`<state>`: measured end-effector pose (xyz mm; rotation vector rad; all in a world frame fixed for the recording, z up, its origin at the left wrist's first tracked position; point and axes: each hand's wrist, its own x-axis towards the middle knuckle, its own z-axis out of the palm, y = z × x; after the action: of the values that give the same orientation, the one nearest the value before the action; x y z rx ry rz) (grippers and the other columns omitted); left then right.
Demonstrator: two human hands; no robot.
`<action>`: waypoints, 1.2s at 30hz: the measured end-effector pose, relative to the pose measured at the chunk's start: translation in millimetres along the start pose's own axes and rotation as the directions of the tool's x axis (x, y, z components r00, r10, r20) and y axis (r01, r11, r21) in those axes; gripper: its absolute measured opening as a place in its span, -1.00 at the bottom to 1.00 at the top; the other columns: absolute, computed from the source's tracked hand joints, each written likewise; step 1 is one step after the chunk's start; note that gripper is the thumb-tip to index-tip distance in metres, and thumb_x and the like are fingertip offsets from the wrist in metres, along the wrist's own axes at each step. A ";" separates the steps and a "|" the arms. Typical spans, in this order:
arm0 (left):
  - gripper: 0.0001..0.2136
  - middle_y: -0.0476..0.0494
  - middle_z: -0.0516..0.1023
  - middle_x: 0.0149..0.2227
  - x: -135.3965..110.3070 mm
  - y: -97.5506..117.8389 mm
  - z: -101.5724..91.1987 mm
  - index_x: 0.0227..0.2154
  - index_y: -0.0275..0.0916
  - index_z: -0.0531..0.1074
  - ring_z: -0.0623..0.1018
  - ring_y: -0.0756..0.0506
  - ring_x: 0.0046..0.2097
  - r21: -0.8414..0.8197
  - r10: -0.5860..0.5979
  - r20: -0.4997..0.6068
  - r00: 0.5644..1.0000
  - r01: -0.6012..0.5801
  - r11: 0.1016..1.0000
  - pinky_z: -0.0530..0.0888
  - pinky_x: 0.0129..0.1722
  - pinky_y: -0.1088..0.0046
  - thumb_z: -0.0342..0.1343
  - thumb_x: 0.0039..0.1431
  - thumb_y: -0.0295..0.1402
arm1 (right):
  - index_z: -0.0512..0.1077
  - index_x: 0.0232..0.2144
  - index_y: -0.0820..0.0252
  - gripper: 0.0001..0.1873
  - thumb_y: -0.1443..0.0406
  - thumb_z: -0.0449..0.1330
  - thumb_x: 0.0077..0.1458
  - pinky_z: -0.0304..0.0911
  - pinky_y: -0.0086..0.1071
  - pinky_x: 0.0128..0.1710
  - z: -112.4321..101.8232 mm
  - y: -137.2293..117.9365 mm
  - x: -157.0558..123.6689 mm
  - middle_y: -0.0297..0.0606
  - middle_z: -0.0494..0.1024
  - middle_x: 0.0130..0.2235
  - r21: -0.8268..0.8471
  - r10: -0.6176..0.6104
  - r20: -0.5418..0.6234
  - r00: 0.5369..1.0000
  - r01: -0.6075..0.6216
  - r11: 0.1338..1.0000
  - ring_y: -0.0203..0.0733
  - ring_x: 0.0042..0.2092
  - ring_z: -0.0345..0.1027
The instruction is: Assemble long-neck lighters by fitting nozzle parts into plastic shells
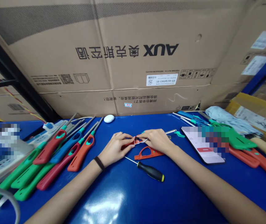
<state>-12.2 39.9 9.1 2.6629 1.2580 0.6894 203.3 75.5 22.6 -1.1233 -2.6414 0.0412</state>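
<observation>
My left hand (116, 147) is closed around the handle of an opened long-necked gas lighter (137, 140), a red-orange shell with a thin white wire showing inside. The fingertips of my right hand (158, 140) pinch at the lighter's other end and partly hide it. Just below my right hand lies the loose orange shell half (150, 153) with its finger loop. A black screwdriver (150, 171) with a yellow end rests in front, its tip towards my left hand. Beyond my right hand are a metal tube (170, 132) and a small green trigger piece (179, 134).
Several whole lighters (80, 154) lie at the left beside a white power strip (0, 168). A phone (204, 149) and more lighter parts (242, 138) are at the right. A white oval object (109, 118) sits near the large cardboard box (123, 68) behind the blue table (123, 199).
</observation>
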 end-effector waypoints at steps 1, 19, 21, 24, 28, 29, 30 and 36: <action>-0.77 -0.13 0.50 -0.07 0.1 -0.3 -1.2 -0.10 -0.09 0.48 0.43 -0.14 -0.09 0.019 0.008 0.008 1.000 -0.009 1.000 0.28 -0.03 0.22 0.00 0.24 -0.29 | 0.47 -0.12 -0.04 -0.69 0.36 0.09 0.10 0.14 -0.45 -0.39 -2.1 1.4 -0.8 -0.34 0.59 -0.25 0.043 0.027 0.002 1.000 -0.027 0.999 -0.18 -0.23 0.44; -0.73 -0.11 0.50 -0.05 -4.4 -13.1 -6.0 0.00 -0.08 0.38 0.42 -0.13 -0.08 -0.039 0.020 0.039 0.999 -0.018 0.999 0.24 -0.01 0.24 -0.01 0.26 -0.30 | 0.47 -0.34 0.12 -0.85 0.23 0.12 0.15 0.14 -0.41 -0.32 -2.9 15.9 -9.8 -0.28 0.50 -0.28 0.371 -0.003 -0.013 1.000 0.008 0.929 -0.24 -0.28 0.36; -0.72 -0.10 0.50 -0.07 -4.9 -12.6 -5.5 0.02 -0.08 0.34 0.42 -0.13 -0.07 -0.058 0.005 0.021 1.000 -0.004 0.998 0.22 0.02 0.23 0.00 0.25 -0.30 | 0.46 -0.33 0.12 -0.86 0.24 0.12 0.15 0.15 -0.41 -0.32 -2.5 15.9 -10.2 -0.28 0.47 -0.26 0.346 0.010 -0.017 1.000 -0.004 0.938 -0.24 -0.28 0.35; -0.78 -0.08 0.50 -0.10 -4.9 -10.1 -6.4 -0.06 -0.10 0.38 0.41 -0.12 -0.09 -0.088 -0.014 0.031 0.999 0.017 0.996 0.24 -0.02 0.26 0.00 0.25 -0.29 | 0.46 -0.33 0.11 -0.86 0.24 0.12 0.15 0.15 -0.40 -0.34 -1.7 16.0 -10.8 -0.28 0.45 -0.26 0.327 0.028 -0.005 1.000 -0.024 0.945 -0.25 -0.29 0.35; -0.77 -0.07 0.47 -0.09 -3.3 -6.7 -9.3 -0.06 -0.03 0.40 0.39 -0.12 -0.09 -0.106 0.008 0.088 0.996 0.001 0.994 0.26 -0.06 0.30 -0.05 0.28 -0.32 | 0.45 -0.35 0.11 -0.86 0.23 0.11 0.16 0.16 -0.39 -0.33 -0.5 16.6 -10.6 -0.29 0.46 -0.26 0.324 0.026 -0.010 1.000 -0.021 0.946 -0.24 -0.28 0.35; -0.77 -0.08 0.46 -0.09 -2.9 -6.3 -9.8 -0.05 -0.03 0.40 0.39 -0.12 -0.09 -0.108 0.009 0.096 0.995 0.002 0.994 0.26 -0.06 0.30 -0.05 0.28 -0.33 | 0.45 -0.35 0.12 -0.86 0.23 0.11 0.16 0.17 -0.39 -0.32 0.0 16.8 -10.3 -0.29 0.47 -0.26 0.330 0.023 -0.020 1.000 -0.016 0.944 -0.24 -0.27 0.35; -0.77 -0.09 0.45 -0.10 -2.5 -6.0 -10.2 -0.06 -0.03 0.41 0.39 -0.12 -0.09 -0.112 0.007 0.102 0.995 0.004 0.994 0.26 -0.06 0.31 -0.05 0.28 -0.33 | 0.45 -0.35 0.12 -0.86 0.23 0.11 0.16 0.17 -0.39 -0.31 0.5 17.1 -9.9 -0.29 0.47 -0.27 0.339 0.020 -0.031 0.999 -0.008 0.941 -0.23 -0.27 0.35; -0.79 -0.10 0.44 -0.12 -1.4 -4.5 -11.6 -0.10 -0.08 0.42 0.38 -0.12 -0.11 -0.116 0.003 0.112 0.994 0.010 0.993 0.26 -0.07 0.30 -0.05 0.28 -0.33 | 0.44 -0.35 0.15 -0.85 0.22 0.12 0.16 0.19 -0.40 -0.29 4.4 18.0 -7.5 -0.28 0.52 -0.28 0.412 0.017 -0.066 0.998 0.011 0.911 -0.23 -0.26 0.37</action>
<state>-21.4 40.8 17.6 2.5658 1.1562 0.5855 219.9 83.1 14.2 -0.9616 -2.4098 0.5268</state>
